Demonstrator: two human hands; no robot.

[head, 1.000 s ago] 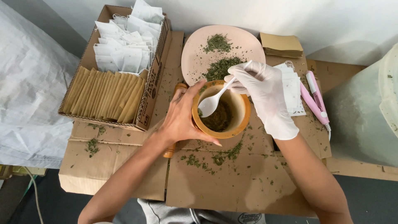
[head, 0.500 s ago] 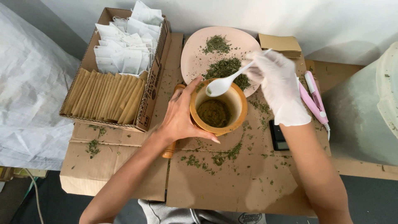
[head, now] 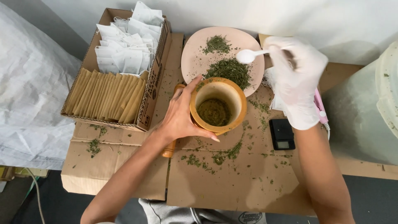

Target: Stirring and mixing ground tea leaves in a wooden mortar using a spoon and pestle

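Observation:
My bare left hand (head: 179,118) wraps around the left side of a wooden mortar (head: 218,106) that has ground green herb at its bottom. In a white glove, my right hand (head: 297,81) grips a white plastic spoon (head: 248,55) and holds it above a round pink plate (head: 194,58). Two heaps of dried green herb (head: 230,70) lie on that plate. The spoon's bowl hovers over the larger heap. A wooden pestle (head: 169,148) lies partly hidden under my left wrist.
A cardboard box (head: 154,89) at the left holds white sachets (head: 126,52) and brown paper envelopes (head: 105,95). A small black digital scale (head: 282,134) sits right of the mortar. Herb crumbs litter the cardboard surface (head: 232,182). A pale bucket (head: 373,108) stands at right.
My right hand has lifted the spoon out of the mortar and carried it up and to the right, over the plate. My left hand has kept its hold on the mortar.

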